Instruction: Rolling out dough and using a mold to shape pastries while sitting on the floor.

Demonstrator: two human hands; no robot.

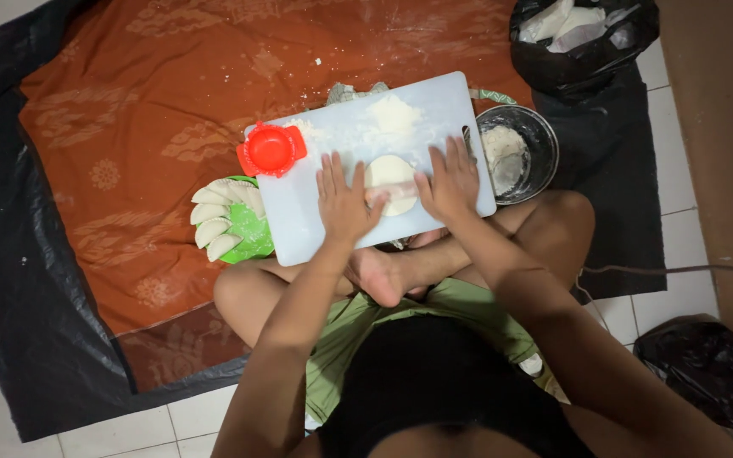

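Observation:
A white cutting board (pixel 316 220) lies on the orange cloth in front of my crossed legs. On it is a flat round of pale dough (pixel 389 174). A rolling pin (pixel 392 199) lies across the dough's near edge, mostly hidden under my palms. My left hand (pixel 343 199) presses flat on its left end, my right hand (pixel 450 180) on its right end, fingers spread. A heap of flour (pixel 394 113) sits at the board's far side. A red round dumpling press (pixel 271 149) rests on the board's left corner.
A green plate (pixel 252 233) with several folded dumplings sits left of the board. A metal bowl (pixel 545 144) with flour stands at the right. A black bag (pixel 583 38) with white packets is at the far right, another black bag (pixel 706 365) by my right side.

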